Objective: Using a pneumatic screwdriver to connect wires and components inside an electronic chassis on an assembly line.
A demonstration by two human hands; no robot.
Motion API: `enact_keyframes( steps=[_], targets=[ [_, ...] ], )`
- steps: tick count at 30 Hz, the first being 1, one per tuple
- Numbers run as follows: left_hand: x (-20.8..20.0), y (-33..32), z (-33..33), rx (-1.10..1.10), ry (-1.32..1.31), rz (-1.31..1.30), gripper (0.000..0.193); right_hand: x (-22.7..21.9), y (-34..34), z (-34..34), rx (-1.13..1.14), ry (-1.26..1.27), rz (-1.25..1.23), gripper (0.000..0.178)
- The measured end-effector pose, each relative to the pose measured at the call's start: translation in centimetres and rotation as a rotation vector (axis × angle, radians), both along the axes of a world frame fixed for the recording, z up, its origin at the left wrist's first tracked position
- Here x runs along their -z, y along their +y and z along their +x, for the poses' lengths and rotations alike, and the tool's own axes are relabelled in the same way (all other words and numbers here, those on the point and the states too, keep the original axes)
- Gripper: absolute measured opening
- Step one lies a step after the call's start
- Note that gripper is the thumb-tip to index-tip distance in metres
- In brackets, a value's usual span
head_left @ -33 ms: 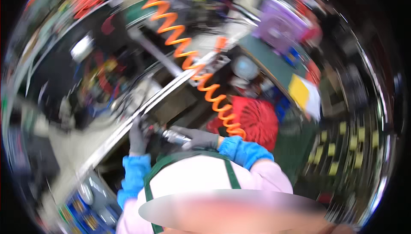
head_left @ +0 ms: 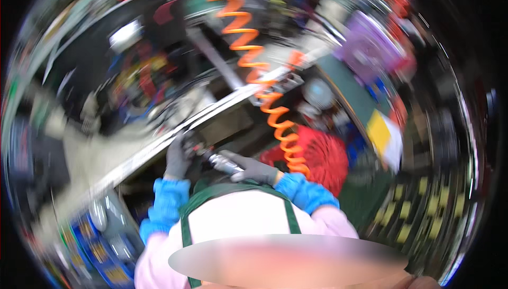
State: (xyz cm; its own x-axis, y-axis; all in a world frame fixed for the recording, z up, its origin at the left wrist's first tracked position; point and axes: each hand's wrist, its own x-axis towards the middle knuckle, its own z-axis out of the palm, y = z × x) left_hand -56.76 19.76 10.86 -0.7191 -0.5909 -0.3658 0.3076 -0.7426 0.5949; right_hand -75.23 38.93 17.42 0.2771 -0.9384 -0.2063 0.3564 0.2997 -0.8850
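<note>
Head view: I logged the right hand (head_left: 255,169) wrapped around a silver tool (head_left: 224,163). Left hand (head_left: 178,157) curled near its far end; I couldn't tell what it held.

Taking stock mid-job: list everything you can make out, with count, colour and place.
Handheld tool: one, silver, lower centre
Coiled hose: one, orange, down from top centre
Bench edge: one, whitish, diagonal across middle
Bin: one, purple, upper right
Tabletop: one, green, upper right
Sheets: two, yellow and white, right
Patterned object: one, red, right of centre
Trays: several, blue, lower left
Blurred clutter: uncountable, multicoloured, throughout background
Sleeve covers: two, blue, both forearms
Left hand: one, grey-gloved, near tool's tip
Right hand: one, grey-gloved, holding tool
</note>
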Motion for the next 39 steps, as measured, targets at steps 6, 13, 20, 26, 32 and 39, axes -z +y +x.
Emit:
enact_keyframes(
  steps=[6, 13, 20, 26, 32, 39],
  targets=[
    [0.8, 1.5, 1.4, -0.295, -0.203, -0.001, 0.034, 0.2, -2.1, 1.2, -0.111, 0.373, 0.052, 0.094],
    [-2.7, 3.7, 6.4, -0.487, -0.371, -0.016, 0.038, 0.4, -3.9, 3.9, -0.259, 0.197, 0.125, 0.093],
    [-1.9, 4.8, 10.1, -0.586, -0.402, 0.000, 0.037, 1.4, -6.0, 5.4, -0.406, 0.152, 0.089, 0.091],
    [3.6, 3.5, 15.3, -0.889, 0.550, 0.010, 0.024, 0.7, -8.0, 7.5, -0.403, 0.196, 0.061, 0.096],
    [0.0, 4.4, 21.2, -1.083, 0.127, -0.072, 0.039, -0.4, -8.2, 7.1, -0.254, 0.193, 0.167, 0.099],
    [1.1, 4.9, 24.8, -1.159, 0.025, 0.038, 0.024, 0.4, -7.9, 6.4, -0.200, 0.288, 0.228, 0.102]
  ],
)
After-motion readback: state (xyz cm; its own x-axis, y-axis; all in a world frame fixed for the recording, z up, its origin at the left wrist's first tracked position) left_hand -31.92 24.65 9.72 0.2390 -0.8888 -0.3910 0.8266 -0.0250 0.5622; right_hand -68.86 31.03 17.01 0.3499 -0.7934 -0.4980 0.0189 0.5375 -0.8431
